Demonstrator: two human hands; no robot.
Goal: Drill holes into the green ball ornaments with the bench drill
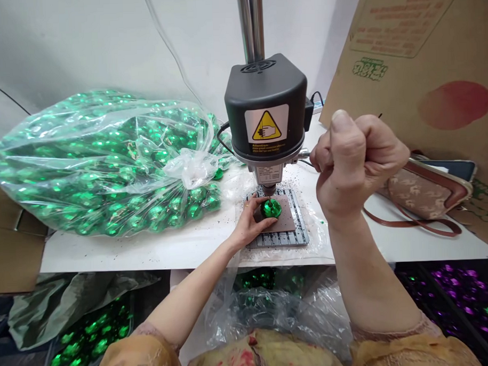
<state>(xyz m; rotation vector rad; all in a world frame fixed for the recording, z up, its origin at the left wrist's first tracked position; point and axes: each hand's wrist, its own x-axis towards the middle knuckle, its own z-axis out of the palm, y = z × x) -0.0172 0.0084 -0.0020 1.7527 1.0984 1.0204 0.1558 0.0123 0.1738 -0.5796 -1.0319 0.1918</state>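
Observation:
My left hand point(251, 224) holds a shiny green faceted ball point(271, 207) between thumb and fingers. The ball rests on a brown board point(286, 220) laid over the slotted metal base point(303, 231) of a small bench drill press point(265, 107). Directly above the ball is the chuck point(269, 189), and its bit meets the top of the ball; how deep it goes I cannot tell. Raised at the right of the machine, my right hand point(353, 160) is closed in a fist round the drill press handle, of which only a short metal shaft point(304, 154) shows.
A big clear plastic bag point(107, 161) of green balls lies left on the white table point(86, 255). A handbag point(428, 187) with a brown strap and a cardboard box point(407, 54) are at right. Below are crumpled plastic point(240, 316), green balls point(89, 338) and purple balls point(459, 287).

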